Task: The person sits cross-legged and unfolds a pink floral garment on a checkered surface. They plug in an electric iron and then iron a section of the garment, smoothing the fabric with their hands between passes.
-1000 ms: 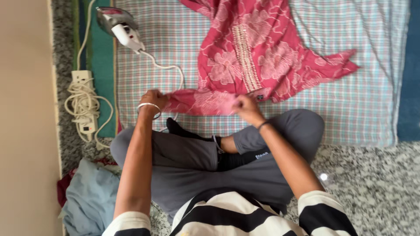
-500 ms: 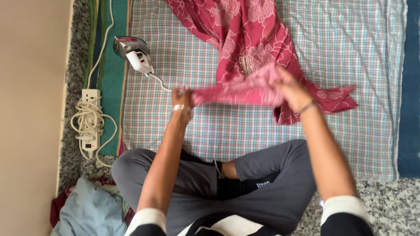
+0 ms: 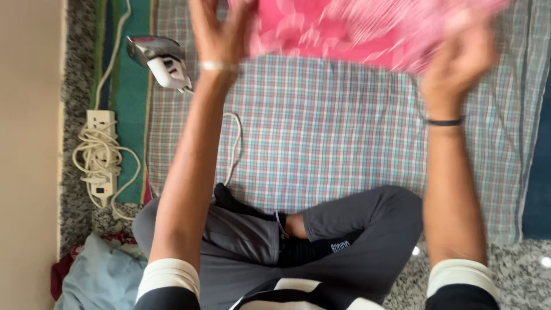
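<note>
A pink floral garment (image 3: 344, 28) is held up in the air at the top of the view, blurred by motion. My left hand (image 3: 218, 28) grips its left edge, and my right hand (image 3: 459, 57) grips its right side. Both arms are stretched forward and raised above the checked cloth (image 3: 321, 132) spread on the floor. Part of the garment runs out of the top of the frame. I sit cross-legged in grey trousers at the near edge of the cloth.
An electric iron (image 3: 158, 54) rests at the cloth's left edge, its white cord (image 3: 232, 143) trailing over the cloth. A white power strip with coiled cable (image 3: 100, 155) lies on the speckled floor by the wall. Folded light-blue cloth (image 3: 103, 275) sits at lower left.
Both hands lifted the pink garment off the checked cloth and swung it up and away from me, spreading apart. The cloth beneath is now bare.
</note>
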